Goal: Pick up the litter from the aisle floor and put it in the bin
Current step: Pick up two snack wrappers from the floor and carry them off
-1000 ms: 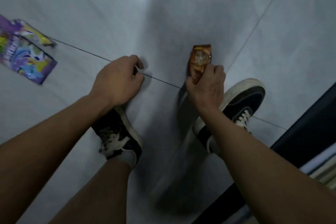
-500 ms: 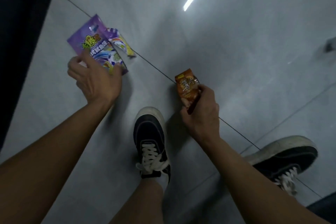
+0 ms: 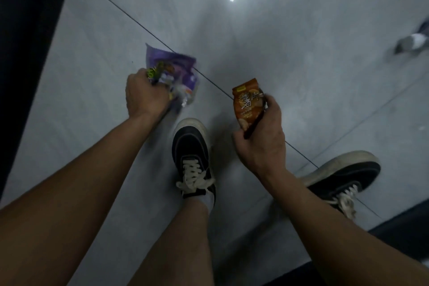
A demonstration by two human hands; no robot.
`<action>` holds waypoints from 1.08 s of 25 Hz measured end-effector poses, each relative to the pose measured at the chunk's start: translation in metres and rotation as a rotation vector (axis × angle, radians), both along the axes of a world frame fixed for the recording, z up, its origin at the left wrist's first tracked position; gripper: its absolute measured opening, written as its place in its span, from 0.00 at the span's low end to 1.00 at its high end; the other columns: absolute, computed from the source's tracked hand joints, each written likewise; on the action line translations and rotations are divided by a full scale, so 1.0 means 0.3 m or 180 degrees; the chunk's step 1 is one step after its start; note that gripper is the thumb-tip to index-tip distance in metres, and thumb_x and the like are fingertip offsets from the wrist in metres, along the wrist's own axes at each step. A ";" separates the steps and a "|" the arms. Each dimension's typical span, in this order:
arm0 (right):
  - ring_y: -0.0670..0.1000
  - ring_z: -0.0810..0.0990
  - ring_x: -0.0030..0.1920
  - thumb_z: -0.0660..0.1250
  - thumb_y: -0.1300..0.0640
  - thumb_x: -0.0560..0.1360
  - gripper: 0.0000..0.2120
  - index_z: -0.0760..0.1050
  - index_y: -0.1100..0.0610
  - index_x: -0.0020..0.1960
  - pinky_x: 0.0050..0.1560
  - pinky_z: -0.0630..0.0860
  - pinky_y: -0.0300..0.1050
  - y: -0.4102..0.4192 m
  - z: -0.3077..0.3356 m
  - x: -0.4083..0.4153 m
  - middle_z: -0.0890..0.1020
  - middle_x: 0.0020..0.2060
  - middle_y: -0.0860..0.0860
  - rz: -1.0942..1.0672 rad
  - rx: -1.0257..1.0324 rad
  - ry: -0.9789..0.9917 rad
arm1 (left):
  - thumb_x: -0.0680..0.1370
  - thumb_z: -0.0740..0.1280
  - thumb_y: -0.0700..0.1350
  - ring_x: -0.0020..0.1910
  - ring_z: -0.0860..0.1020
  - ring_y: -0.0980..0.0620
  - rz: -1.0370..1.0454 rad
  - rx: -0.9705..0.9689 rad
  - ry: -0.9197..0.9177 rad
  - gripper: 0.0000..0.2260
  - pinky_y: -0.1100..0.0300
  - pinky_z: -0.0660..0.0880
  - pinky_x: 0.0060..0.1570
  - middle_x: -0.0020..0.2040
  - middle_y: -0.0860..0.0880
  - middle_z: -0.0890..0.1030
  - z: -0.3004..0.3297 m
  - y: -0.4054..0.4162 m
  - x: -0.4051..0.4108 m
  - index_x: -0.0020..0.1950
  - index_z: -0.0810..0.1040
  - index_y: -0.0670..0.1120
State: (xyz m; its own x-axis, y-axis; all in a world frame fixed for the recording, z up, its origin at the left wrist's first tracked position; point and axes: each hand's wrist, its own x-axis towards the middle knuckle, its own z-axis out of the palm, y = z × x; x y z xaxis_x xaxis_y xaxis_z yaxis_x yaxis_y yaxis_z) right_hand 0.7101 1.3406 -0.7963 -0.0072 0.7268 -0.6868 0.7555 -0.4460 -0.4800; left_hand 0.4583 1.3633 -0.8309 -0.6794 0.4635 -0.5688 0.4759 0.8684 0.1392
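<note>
Head view: left hand (image 3: 145, 96) fisted around crumpled purple wrapper (image 3: 170, 68); right hand (image 3: 261, 133) pinching orange packet (image 3: 246, 103) by its lower edge, above the grey floor (image 3: 301, 65). Both wrappers appear light, soft, slippery film; bunching should secure them.

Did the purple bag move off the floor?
Yes. The purple bag, flat beside the floor's dark tile line before, is now scrunched in the left hand.
</note>
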 end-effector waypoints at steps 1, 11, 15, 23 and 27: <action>0.51 0.81 0.55 0.72 0.50 0.69 0.44 0.53 0.49 0.78 0.50 0.83 0.52 -0.007 0.079 0.020 0.75 0.65 0.51 -0.0021 -0.0057 -0.0015 | 0.77 0.66 0.45 0.52 0.80 0.40 -0.0109 -0.0003 -0.0077 0.08 0.53 0.73 0.46 0.54 0.40 0.82 0.085 -0.013 0.037 0.52 0.79 0.43; 0.56 0.80 0.57 0.72 0.48 0.73 0.30 0.66 0.50 0.72 0.54 0.80 0.54 0.086 1.036 0.210 0.78 0.62 0.52 0.0407 -0.0137 -0.0186 | 0.79 0.63 0.58 0.31 0.71 0.51 -0.1084 -0.0112 -0.0556 0.15 0.54 0.66 0.34 0.33 0.52 0.74 1.188 0.032 0.307 0.42 0.73 0.47; 0.57 0.80 0.56 0.70 0.51 0.73 0.27 0.69 0.53 0.70 0.53 0.80 0.57 0.130 1.479 0.310 0.79 0.60 0.53 0.0639 0.0006 -0.0159 | 0.77 0.65 0.61 0.35 0.77 0.45 -0.1222 0.0043 -0.0799 0.17 0.53 0.73 0.34 0.35 0.49 0.80 1.616 0.047 0.360 0.40 0.73 0.48; 0.57 0.79 0.52 0.67 0.49 0.74 0.23 0.70 0.51 0.67 0.46 0.71 0.48 0.127 2.216 0.489 0.78 0.56 0.51 0.0699 0.0289 -0.0376 | 0.74 0.64 0.56 0.37 0.75 0.42 -0.1638 0.0396 -0.0758 0.12 0.53 0.69 0.35 0.35 0.49 0.77 2.316 0.073 0.478 0.40 0.74 0.48; 0.55 0.78 0.48 0.66 0.49 0.74 0.20 0.70 0.49 0.65 0.43 0.73 0.49 0.051 2.414 0.490 0.77 0.52 0.48 0.0239 0.0414 -0.0551 | 0.75 0.60 0.56 0.36 0.76 0.43 -0.1900 0.0703 -0.0950 0.12 0.53 0.69 0.33 0.35 0.47 0.78 2.460 0.067 0.458 0.42 0.74 0.48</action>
